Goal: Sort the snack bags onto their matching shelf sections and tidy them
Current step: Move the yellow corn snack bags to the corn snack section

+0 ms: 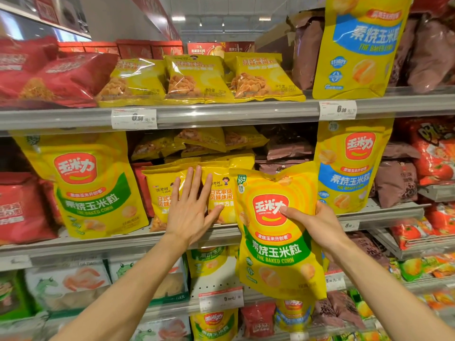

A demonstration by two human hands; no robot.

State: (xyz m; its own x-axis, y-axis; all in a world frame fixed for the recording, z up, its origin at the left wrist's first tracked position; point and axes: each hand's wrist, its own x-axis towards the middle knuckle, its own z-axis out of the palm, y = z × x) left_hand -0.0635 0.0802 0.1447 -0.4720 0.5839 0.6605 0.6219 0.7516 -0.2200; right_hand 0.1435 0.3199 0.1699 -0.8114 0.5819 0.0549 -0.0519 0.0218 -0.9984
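My right hand grips a large yellow baked-corn bag with a green band, held upright in front of the middle shelf. My left hand is spread flat, fingers apart, pressing against small yellow snack bags standing on that shelf. A matching green-band corn bag stands at the shelf's left. Blue-band corn bags stand at the right and on the upper shelf.
Red bags fill the left side, brown bags and tomato-print bags the right. The upper shelf holds small yellow bags. Lower shelves carry white frog-print bags and more corn bags. Price tags line the shelf rails.
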